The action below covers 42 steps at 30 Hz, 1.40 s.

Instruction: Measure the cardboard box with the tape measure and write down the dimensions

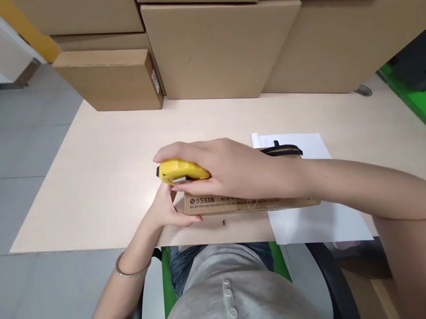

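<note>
Printed carton (pixel 220 207), of brown corrugated board, long and narrow in its visible face, lettered in black with "95338" and set near the front edge of a pale, smooth wood-grain counter (pixel 92 183). The left hand (pixel 167 209) grips the carton's left end, fingers partly hidden; above that same end, the right hand (pixel 222 166) is closed around a yellow tool (pixel 178 171), rounded in outline, with a dark tip and a shiny metallic strip. The right hand and forearm cross over the carton and hide much of its upper side. Just behind the carton's right part shows a slim black object (pixel 286 150), partly covered by the forearm. White paper (pixel 318 221), flat and matte, extends to the carton's right and in front of it. Beyond the carton, large plain cardboard boxes (pixel 217 52) form a wall, with a smaller, flatter box (pixel 113 81) to its far left.
</note>
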Each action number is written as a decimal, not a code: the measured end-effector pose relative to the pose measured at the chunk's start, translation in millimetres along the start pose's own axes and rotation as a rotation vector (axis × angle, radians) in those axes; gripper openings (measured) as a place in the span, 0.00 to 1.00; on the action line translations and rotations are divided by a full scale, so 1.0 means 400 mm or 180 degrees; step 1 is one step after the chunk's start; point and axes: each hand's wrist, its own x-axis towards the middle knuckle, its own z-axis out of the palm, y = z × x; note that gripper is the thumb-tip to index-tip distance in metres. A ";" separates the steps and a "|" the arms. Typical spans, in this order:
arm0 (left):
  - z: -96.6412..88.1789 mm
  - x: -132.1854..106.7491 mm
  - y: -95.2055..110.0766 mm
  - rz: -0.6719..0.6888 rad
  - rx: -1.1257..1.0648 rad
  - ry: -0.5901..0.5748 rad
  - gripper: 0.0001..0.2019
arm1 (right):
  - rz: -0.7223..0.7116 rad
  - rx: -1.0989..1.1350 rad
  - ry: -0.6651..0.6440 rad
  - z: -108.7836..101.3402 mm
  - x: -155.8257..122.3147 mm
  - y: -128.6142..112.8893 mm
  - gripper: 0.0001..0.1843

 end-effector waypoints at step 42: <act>-0.001 0.050 0.002 0.1032 0.0201 -0.0079 0.46 | 0.0526 -0.0372 0.1486 -0.141 -0.389 0.135 0.28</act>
